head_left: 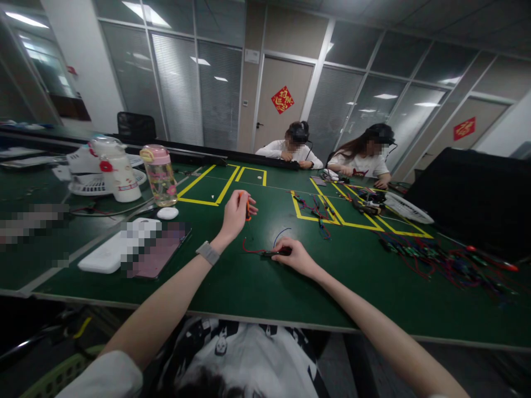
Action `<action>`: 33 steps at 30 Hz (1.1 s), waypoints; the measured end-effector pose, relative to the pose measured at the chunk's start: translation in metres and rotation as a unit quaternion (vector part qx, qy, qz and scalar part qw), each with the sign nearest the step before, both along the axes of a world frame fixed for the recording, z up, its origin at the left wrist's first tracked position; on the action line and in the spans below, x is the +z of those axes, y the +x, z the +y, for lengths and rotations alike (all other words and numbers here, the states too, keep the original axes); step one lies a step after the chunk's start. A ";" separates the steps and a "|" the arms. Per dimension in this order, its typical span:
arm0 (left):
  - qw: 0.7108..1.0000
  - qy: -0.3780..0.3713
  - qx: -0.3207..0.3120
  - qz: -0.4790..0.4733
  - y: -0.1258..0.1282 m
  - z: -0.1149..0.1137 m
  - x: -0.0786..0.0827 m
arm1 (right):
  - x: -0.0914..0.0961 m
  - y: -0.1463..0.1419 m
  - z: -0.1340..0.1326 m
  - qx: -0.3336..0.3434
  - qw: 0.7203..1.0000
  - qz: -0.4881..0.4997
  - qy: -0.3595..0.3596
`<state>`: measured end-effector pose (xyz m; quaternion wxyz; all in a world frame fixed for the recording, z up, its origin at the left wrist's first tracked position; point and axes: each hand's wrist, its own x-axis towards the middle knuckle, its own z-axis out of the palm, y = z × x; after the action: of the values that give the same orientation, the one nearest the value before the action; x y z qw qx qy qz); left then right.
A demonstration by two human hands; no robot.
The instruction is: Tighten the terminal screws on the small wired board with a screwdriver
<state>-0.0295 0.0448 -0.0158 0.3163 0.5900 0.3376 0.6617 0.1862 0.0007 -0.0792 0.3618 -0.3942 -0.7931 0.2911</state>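
My left hand (236,213) is raised a little above the table, its fingers closed round a slim orange-and-black screwdriver (248,209) whose thin shaft points down. To its right, my right hand (293,256) rests low at the tabletop and pinches a small dark wired module (269,254). From the module a red wire (252,250) runs left and a blue wire (281,231) curves up and away. The screwdriver's tip hangs above the red wire, apart from the module as far as I can see. My right fingers hide part of the module.
Yellow tape boxes (199,202) mark the green table (232,287). More wired modules lie in one box (317,207) and in a heap (440,260) at right. A phone (160,257), white power bank (110,251) and bottles (160,179) stand left. Two people work opposite.
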 end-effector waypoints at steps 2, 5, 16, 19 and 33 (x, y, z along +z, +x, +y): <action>1.000 0.028 0.004 0.001 0.006 -0.009 0.002 | 0.000 0.000 -0.002 0.017 1.000 0.005 -0.005; 0.999 0.045 -0.016 -0.003 0.015 -0.024 0.004 | 0.001 0.001 -0.008 0.033 0.999 0.006 -0.001; 0.991 0.105 -0.085 0.007 0.037 -0.055 0.005 | 0.007 -0.006 -0.023 0.003 0.998 -0.053 0.040; 0.990 0.103 -0.099 -0.016 0.040 -0.059 0.004 | 0.004 -0.007 -0.023 -0.005 0.997 -0.048 0.062; 0.985 0.067 -0.159 -0.030 0.049 -0.067 0.000 | 0.001 -0.008 -0.025 -0.031 0.999 0.017 -0.003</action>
<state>0.0192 -0.0223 -0.0161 0.3872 0.6360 0.1851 0.6413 0.1777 -0.0241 -0.0784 0.3827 -0.4144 -0.7735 0.2890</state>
